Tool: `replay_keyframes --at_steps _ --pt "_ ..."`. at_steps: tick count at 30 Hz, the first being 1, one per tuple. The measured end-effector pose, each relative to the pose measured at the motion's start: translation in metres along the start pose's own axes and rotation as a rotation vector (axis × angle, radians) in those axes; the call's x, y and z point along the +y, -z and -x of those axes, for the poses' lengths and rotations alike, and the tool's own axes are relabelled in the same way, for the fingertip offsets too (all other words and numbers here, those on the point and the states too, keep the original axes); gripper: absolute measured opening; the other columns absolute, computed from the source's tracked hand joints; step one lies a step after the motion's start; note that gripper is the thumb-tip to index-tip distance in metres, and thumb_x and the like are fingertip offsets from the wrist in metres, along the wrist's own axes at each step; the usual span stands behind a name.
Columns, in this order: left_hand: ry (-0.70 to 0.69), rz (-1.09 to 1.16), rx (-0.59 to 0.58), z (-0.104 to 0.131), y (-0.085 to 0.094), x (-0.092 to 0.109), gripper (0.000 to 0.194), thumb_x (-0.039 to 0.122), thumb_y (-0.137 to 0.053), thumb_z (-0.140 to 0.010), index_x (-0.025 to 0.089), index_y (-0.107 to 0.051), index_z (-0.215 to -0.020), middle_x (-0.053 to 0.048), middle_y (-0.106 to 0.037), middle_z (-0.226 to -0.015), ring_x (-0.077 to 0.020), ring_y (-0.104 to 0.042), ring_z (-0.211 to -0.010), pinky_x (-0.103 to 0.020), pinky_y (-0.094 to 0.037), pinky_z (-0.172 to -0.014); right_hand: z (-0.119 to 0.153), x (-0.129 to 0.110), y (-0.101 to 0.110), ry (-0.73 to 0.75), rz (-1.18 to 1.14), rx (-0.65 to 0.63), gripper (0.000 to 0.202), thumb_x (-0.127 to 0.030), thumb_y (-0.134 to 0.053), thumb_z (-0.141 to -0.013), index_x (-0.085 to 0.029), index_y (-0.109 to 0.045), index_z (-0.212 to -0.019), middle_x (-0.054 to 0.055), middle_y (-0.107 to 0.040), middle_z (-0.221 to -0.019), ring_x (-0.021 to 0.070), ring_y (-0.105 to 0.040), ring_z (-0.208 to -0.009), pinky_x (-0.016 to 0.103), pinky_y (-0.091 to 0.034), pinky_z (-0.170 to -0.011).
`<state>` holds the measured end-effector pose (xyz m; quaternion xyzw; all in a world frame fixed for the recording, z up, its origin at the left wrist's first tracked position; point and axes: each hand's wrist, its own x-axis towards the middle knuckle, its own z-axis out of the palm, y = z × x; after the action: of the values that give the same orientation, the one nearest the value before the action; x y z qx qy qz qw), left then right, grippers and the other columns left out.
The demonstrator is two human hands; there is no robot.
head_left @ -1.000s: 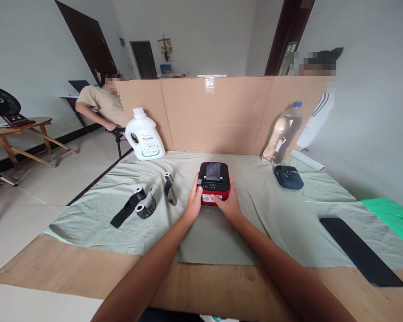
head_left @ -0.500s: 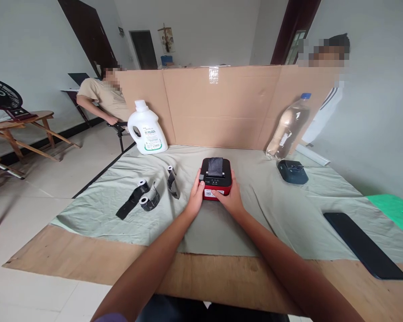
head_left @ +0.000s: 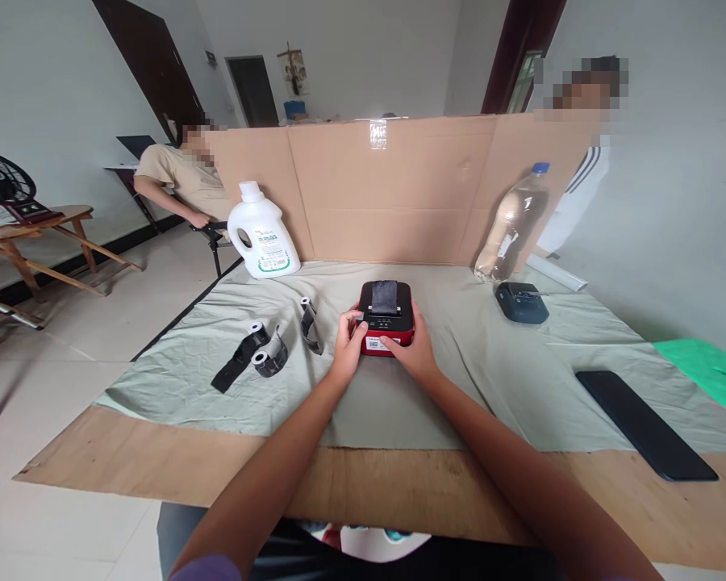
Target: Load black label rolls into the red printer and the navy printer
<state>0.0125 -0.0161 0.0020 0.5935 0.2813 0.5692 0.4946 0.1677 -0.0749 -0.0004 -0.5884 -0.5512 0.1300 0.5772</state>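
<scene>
Red and black, a compact label printer (head_left: 387,332) sits near the middle of the desk (head_left: 369,476) in the head view, on a pale green cloth (head_left: 520,395). A dark paper strip (head_left: 385,296) stands out of its top slot. The left grip (head_left: 347,349) is closed around the printer's left side, thumb at the front corner; the right grip (head_left: 419,349) clasps the right side, thumb across the front label. Left of them lie three paper rolls (head_left: 269,361) with dark, partly unwound tails. A white detergent jug (head_left: 266,242) and a blue-capped plastic bottle (head_left: 511,230) stand before a cardboard panel (head_left: 393,210), the bottle tilted. Just in front of the bottle is a dark rounded device (head_left: 522,303); nearer, at far right, a flat black slab (head_left: 644,424) lies over the cloth's edge. Behind the panel, two people are partly visible.
</scene>
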Motion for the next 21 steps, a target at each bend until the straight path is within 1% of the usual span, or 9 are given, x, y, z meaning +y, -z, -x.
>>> replay_keyframes --at_steps 3,6,10,14,18,21 --pt "-0.010 -0.014 0.017 0.001 0.000 -0.001 0.029 0.045 -0.061 -0.090 0.024 -0.055 -0.109 -0.008 -0.060 -0.133 -0.0233 -0.055 -0.125 -0.038 -0.043 -0.108 0.000 0.003 -0.001 -0.019 -0.017 0.004 0.105 -0.046 -0.083 -0.071 -0.023 -0.028 -0.158 0.016 -0.048 -0.151 0.0326 -0.046 -0.139 0.053 -0.040 -0.115" --pt "-0.024 -0.037 0.033 0.000 0.000 -0.001 0.029 0.047 -0.062 -0.089 0.023 -0.057 -0.105 -0.007 -0.063 -0.125 -0.0234 -0.056 -0.123 -0.037 -0.044 -0.106 0.000 0.003 -0.001 -0.031 -0.041 0.006 0.102 -0.044 -0.083 -0.070 -0.024 -0.031 -0.156 0.014 -0.049 -0.150 0.0318 -0.049 -0.136 0.052 -0.042 -0.114" --pt "-0.007 -0.017 0.040 -0.003 0.002 -0.001 0.028 0.049 -0.064 -0.088 0.024 -0.056 -0.098 -0.006 -0.063 -0.128 -0.0234 -0.056 -0.125 -0.038 -0.044 -0.107 -0.001 0.000 0.000 -0.013 -0.029 0.009 0.098 -0.043 -0.083 -0.070 -0.022 -0.035 -0.153 0.015 -0.051 -0.148 0.0317 -0.050 -0.135 0.051 -0.041 -0.114" --pt "0.037 0.024 0.010 -0.009 0.003 0.000 0.027 0.049 -0.059 -0.091 0.024 -0.051 -0.088 -0.005 -0.061 -0.135 -0.0224 -0.053 -0.131 -0.036 -0.043 -0.108 -0.001 0.001 0.000 0.010 -0.007 0.022 0.095 -0.043 -0.081 -0.071 -0.020 -0.037 -0.151 0.016 -0.049 -0.149 0.0320 -0.048 -0.136 0.050 -0.039 -0.116" --pt "0.039 0.007 0.014 -0.013 0.002 -0.002 0.030 0.049 -0.057 -0.092 0.023 -0.047 -0.082 -0.004 -0.059 -0.140 -0.0214 -0.055 -0.127 -0.034 -0.044 -0.106 -0.002 0.004 -0.001 0.015 0.002 0.017 0.099 -0.045 -0.081 -0.071 -0.021 -0.033 -0.154 0.016 -0.046 -0.152 0.0318 -0.047 -0.138 0.050 -0.038 -0.117" --pt "0.012 -0.017 0.046 -0.013 0.000 -0.004 0.028 0.048 -0.054 -0.094 0.023 -0.048 -0.082 -0.005 -0.063 -0.134 -0.0217 -0.055 -0.128 -0.036 -0.043 -0.108 -0.002 0.003 0.000 0.002 0.008 -0.002 0.103 -0.045 -0.081 -0.071 -0.022 -0.029 -0.156 0.015 -0.045 -0.153 0.0323 -0.046 -0.139 0.051 -0.038 -0.117"
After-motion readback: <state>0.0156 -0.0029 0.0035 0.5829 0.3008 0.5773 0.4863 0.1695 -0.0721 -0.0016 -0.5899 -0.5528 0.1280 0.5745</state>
